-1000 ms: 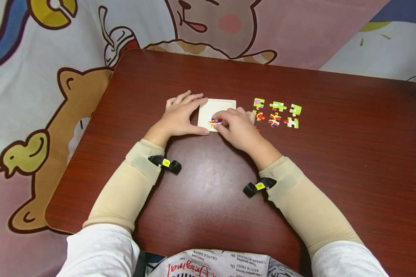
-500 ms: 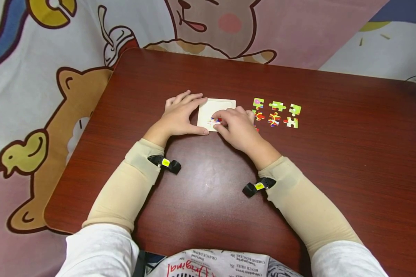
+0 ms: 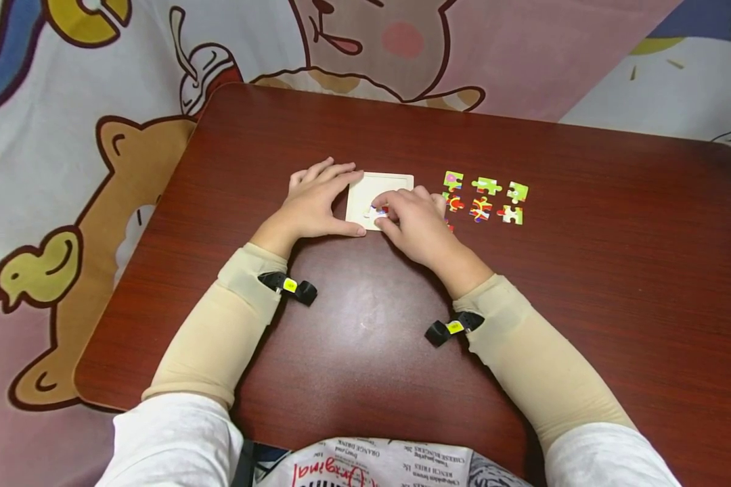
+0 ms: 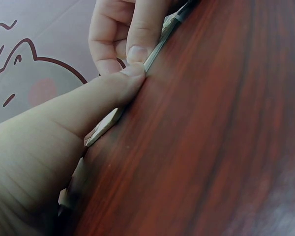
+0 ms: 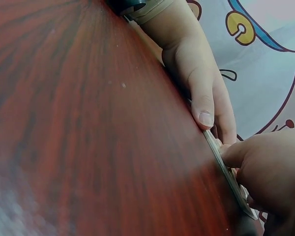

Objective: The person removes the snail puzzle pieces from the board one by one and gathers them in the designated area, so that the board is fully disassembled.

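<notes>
A pale square puzzle board [image 3: 380,182] with a raised rim lies on the table between both hands. My left hand [image 3: 313,206] rests at its left side, thumb and index finger spread straight to the two left corners. In the left wrist view the thumb [image 4: 103,105] presses the board's near edge. My right hand [image 3: 417,223] reaches over the board's right part and pinches a small colourful puzzle piece [image 3: 375,210] between thumb and index finger, low over the board's front left. Fingers cover much of that piece. In the right wrist view the right hand [image 5: 270,167] hides part of the board [image 5: 221,157].
Several loose puzzle pieces, green, red and white, lie in rows right of the board, among them a green one [image 3: 486,186] and a white-green one [image 3: 512,215]. The right hand partly covers the nearest column. A cartoon cloth [image 3: 512,54] hangs behind the brown table [image 3: 615,270].
The piece under the right fingers has turned or tilted: its red and yellow face showed more before, and now less of it shows. Both hands stay nearly in place.
</notes>
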`<state>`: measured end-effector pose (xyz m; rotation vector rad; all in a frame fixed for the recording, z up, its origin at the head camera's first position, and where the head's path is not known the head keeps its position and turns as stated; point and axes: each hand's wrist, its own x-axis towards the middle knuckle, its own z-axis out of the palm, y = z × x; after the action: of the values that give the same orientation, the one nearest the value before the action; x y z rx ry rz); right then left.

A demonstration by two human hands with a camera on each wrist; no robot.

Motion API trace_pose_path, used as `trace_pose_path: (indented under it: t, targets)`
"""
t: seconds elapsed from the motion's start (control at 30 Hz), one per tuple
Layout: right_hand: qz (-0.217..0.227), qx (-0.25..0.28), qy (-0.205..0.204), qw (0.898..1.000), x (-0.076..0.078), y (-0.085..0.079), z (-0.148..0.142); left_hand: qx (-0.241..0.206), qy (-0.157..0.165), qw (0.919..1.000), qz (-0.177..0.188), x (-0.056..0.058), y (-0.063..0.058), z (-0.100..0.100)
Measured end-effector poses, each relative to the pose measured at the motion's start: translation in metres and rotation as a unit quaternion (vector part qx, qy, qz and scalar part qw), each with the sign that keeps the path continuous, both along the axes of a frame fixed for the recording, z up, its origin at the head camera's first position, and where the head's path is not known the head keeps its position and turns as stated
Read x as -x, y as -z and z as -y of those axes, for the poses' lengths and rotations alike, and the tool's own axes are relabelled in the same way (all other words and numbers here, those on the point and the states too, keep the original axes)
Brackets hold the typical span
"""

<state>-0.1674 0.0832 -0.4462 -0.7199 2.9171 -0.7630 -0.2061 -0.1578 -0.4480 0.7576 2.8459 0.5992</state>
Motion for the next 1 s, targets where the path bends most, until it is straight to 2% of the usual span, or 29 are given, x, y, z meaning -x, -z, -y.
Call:
trace_pose_path:
  t: [0.2, 0.4, 0.8, 1.0]
  targets:
    - [-0.013, -0.005, -0.003, 1.000, -0.0004, -0.0007, 0.0002, -0.001, 0.000, 1.0000, -0.001, -0.0002, -0.0001, 0.0001]
    - [-0.029, 0.013, 0.000, 0.999, -0.0012, 0.0001, -0.0002, -0.001, 0.000, 1.0000, -0.003, 0.0010, 0.0013, 0.0006]
    - [-0.098, 0.045, -0.018, 0.994, -0.0043, 0.0037, -0.0032, 0.002, -0.001, 1.0000, -0.002, 0.0007, 0.0005, 0.0004]
    - [-0.111, 0.049, -0.024, 0.992, -0.0047, 0.0055, -0.0044, 0.004, 0.000, 1.0000, -0.002, 0.0005, 0.0006, -0.0006]
